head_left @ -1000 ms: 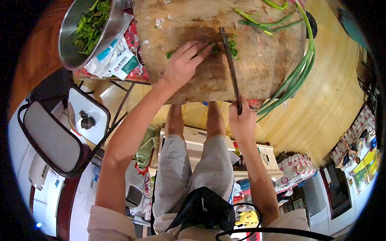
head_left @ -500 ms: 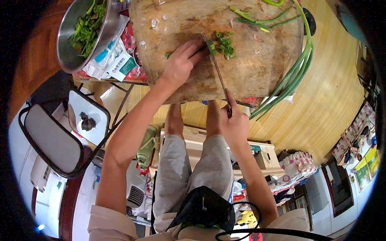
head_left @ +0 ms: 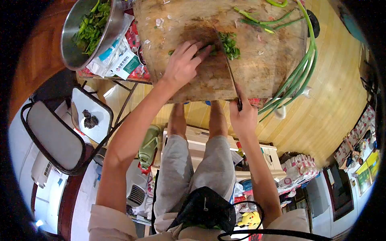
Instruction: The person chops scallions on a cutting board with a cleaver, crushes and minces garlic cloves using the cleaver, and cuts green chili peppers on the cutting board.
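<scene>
My right hand (head_left: 244, 117) grips the handle of a kitchen knife (head_left: 230, 72) at the near edge of a worn wooden cutting board (head_left: 257, 76). The blade stands on edge, pointing away from me. On the board, my left hand (head_left: 183, 64) is bent over green scallion pieces, its fingertips just left of the blade. Most of what it holds down is hidden in shadow under the fingers. Right against the blade's other side lies a small pile of chopped scallions (head_left: 230, 47). Long whole scallions (head_left: 299, 76) drape over the board's right edge.
A metal bowl of leafy greens (head_left: 93, 30) stands left of the board, beside a white-and-green packet (head_left: 126, 64). Garlic skins (head_left: 160, 22) are scattered on the board. A folding chair (head_left: 54, 134) and a green thermos (head_left: 148, 146) are at lower left.
The knife and my right hand have shifted slightly right. My left fingertips now sit a little farther from the blade. The whole view has shifted slightly right.
</scene>
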{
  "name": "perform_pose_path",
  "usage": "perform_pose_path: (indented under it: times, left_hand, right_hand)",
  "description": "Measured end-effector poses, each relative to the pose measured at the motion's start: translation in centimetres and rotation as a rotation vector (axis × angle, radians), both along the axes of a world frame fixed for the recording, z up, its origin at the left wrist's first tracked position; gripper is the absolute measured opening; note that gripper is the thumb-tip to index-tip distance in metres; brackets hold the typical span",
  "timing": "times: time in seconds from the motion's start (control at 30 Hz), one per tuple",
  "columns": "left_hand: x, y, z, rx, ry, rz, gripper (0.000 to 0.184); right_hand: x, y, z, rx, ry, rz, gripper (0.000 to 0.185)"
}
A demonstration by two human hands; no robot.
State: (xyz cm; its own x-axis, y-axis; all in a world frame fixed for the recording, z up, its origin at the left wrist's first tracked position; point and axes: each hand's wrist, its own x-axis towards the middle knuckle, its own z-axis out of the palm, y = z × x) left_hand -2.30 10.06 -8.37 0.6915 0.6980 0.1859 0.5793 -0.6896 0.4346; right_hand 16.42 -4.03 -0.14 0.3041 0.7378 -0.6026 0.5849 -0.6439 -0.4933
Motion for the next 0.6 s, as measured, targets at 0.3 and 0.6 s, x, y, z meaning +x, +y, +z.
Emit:
perform_pose_path:
  times: [0.3,0.6]
  left_hand:
    - [0.1,0.5,-0.7,0.114,-0.119,0.043,0.042]
    - [-0.2,0.6,-1.0,0.124,-0.025,0.034,0.037]
  right_hand:
    - [-0.9,-0.6,2.2,-0.111,0.051,-0.008,0.052]
    - [-2.2,-1.5,1.8,-0.095,-0.024,0.033,0.053]
